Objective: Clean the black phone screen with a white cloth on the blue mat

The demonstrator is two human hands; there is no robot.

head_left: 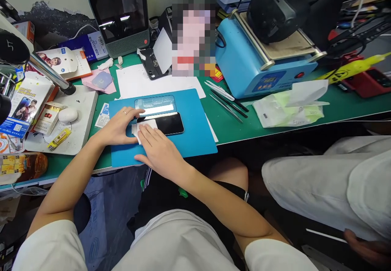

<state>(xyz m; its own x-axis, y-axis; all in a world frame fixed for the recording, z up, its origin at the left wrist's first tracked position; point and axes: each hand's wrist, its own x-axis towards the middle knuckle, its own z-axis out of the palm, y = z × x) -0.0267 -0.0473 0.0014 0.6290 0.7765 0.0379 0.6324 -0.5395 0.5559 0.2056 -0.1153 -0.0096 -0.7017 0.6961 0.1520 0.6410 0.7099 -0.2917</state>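
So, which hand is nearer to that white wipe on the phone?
The right hand: its fingers lie on top of the white wipe, over the left end of the phone. The left hand is just left of the wipe, beside it.

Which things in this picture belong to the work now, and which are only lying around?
In use, it seems:
glossy black rectangular phone, left hand at its left end
white folded tissue, under the right hand
flat blue rectangular mat, beneath the phone

Apparently just lying around:
grey-framed display with black screen
blue box-shaped machine with metal rails
white-and-green soft packet
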